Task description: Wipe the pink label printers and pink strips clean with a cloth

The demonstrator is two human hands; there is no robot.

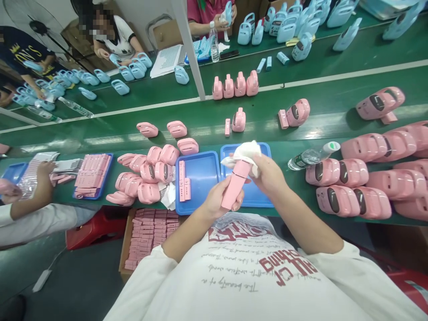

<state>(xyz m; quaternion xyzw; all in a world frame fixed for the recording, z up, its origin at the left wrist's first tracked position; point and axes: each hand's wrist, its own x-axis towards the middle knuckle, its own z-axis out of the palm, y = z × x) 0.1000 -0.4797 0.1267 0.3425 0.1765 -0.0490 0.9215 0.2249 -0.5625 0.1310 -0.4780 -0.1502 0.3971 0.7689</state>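
My left hand (215, 197) is wrapped round a pink bar-shaped plastic piece (236, 183), which tilts up to the right above two blue trays. A crumpled white cloth (246, 152) lies over the piece's upper end, gripped in my right hand (269, 173). Beneath my hands is the right blue tray (259, 199). In the left blue tray (202, 178), a few smaller-looking pink bars (182, 180) stand at its left side. Some of my fingers are hidden behind the piece and the cloth.
Pink handled housings (149, 189) are piled on the left, more (356, 200) on the right beside a lying water bottle (314, 156). A conveyor (200, 117) carries pink units. Below stands a box of pink bars (152, 236). Co-workers handle blue units opposite; another person's arm (43, 187) is at left.
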